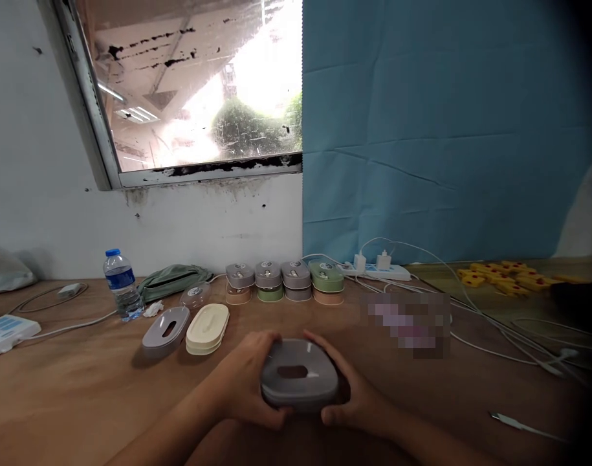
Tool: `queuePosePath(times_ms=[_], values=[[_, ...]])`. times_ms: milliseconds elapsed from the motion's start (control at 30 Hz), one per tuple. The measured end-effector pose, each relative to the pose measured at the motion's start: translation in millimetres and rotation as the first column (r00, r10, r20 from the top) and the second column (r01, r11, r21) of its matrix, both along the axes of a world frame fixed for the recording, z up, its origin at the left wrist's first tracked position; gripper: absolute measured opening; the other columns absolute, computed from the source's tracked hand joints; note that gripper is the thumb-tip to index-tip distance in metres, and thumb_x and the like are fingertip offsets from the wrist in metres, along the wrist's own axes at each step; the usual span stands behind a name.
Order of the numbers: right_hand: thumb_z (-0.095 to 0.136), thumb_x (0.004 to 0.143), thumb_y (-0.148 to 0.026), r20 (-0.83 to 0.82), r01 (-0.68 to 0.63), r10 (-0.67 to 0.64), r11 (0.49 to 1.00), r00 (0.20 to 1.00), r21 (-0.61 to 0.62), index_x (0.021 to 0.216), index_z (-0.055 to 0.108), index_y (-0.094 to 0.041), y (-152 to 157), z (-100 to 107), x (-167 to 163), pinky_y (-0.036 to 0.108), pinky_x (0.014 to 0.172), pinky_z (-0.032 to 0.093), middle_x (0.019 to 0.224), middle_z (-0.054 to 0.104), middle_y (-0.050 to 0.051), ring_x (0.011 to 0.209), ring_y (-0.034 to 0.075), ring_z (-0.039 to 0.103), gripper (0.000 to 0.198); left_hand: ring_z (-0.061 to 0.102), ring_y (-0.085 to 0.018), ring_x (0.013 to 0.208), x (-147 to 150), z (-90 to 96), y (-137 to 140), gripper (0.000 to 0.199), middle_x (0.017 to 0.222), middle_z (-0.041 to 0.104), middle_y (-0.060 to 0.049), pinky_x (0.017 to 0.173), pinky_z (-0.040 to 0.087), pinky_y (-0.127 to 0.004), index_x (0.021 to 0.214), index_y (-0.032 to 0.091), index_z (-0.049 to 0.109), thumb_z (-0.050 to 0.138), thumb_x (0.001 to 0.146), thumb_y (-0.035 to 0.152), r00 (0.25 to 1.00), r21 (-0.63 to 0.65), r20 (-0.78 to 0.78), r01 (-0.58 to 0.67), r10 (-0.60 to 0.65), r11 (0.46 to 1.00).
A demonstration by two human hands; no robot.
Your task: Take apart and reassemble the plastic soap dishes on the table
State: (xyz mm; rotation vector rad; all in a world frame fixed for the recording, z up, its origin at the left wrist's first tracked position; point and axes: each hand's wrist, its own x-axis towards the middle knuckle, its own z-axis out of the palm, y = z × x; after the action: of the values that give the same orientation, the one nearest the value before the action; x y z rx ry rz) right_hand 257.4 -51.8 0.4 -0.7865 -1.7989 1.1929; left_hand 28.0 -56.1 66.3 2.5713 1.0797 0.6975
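Note:
A grey oval plastic box [300, 383] with a slot in its top is at the front middle of the table. My left hand [257, 378] wraps around its left side, thumb at the near edge. On the opposite side, my right hand [347, 388] grips it with fingers at the far corner and thumb near the front. The underside of the box is hidden. Further left lie a similar grey slotted oval piece [165, 331] and a stack of cream oval pieces [207, 329]. A clear oval piece [195, 296] sits behind them.
Several two-tone lidded boxes [283, 279] line the back near the wall. A water bottle [121, 285] and a green pouch [174, 281] stand at left. White cables run from a power strip [393, 272] across the right; a cable plug [506, 421] lies near front right.

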Motion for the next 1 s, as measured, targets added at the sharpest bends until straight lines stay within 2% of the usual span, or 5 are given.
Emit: queuePosePath(times_ms=[133,300,400,600,1000], values=[[0.050,0.074,-0.058,0.000,0.026,-0.026,0.992,1.000,-0.127,0.136,0.022,-0.027,3.1,-4.5,1.1,0.043,0.102,0.025,0.139,0.031,0.011,0.127,0.026,0.030,0.075,0.048,-0.025,0.100,-57.4,16.7,22.3,0.063,0.111,0.048,-0.008,0.085,0.040,-0.035,0.113,0.021,0.035,0.061,0.057,0.036,0.923,0.140,0.103,-0.383,0.371,0.913],[0.049,0.078,-0.050,0.006,0.130,-0.132,0.972,0.991,-0.196,0.125,0.040,-0.027,11.4,-5.4,2.4,0.043,0.101,0.026,0.132,0.041,0.009,0.126,0.025,0.032,0.053,0.048,-0.032,0.104,-144.7,5.3,59.1,0.071,0.110,0.048,-0.016,0.083,0.041,-0.040,0.108,0.013,0.038,0.055,0.056,0.057,0.369,0.092,0.167,-0.929,0.914,0.358],[0.051,0.078,-0.046,0.020,0.134,-0.133,0.972,0.991,-0.193,0.121,0.045,-0.027,12.6,-3.5,1.6,0.042,0.101,0.028,0.133,0.041,0.008,0.125,0.025,0.033,0.048,0.047,-0.034,0.107,-169.4,-19.2,68.5,0.074,0.112,0.049,-0.019,0.085,0.039,-0.040,0.109,0.011,0.038,0.051,0.057,0.062,0.198,0.038,0.048,-0.980,0.979,0.196],[0.052,0.078,-0.045,0.030,0.151,-0.148,0.967,0.989,-0.204,0.119,0.048,-0.026,13.0,-3.1,1.8,0.042,0.102,0.027,0.131,0.044,0.007,0.124,0.024,0.035,0.045,0.047,-0.034,0.108,-171.2,-47.2,72.7,0.076,0.115,0.050,-0.021,0.087,0.036,-0.042,0.111,0.012,0.038,0.045,0.059,0.065,0.217,0.058,-0.072,-0.974,0.974,0.221],[0.052,0.078,-0.042,0.035,0.153,-0.149,0.971,0.988,-0.185,0.113,0.051,-0.024,15.6,-7.5,4.0,0.039,0.099,0.031,0.127,0.048,0.006,0.120,0.023,0.040,0.039,0.047,-0.032,0.108,-167.4,-49.5,68.5,0.072,0.112,0.052,-0.019,0.089,0.034,-0.041,0.112,0.011,0.039,0.045,0.061,0.063,0.267,0.178,-0.017,-0.948,0.964,0.265]])
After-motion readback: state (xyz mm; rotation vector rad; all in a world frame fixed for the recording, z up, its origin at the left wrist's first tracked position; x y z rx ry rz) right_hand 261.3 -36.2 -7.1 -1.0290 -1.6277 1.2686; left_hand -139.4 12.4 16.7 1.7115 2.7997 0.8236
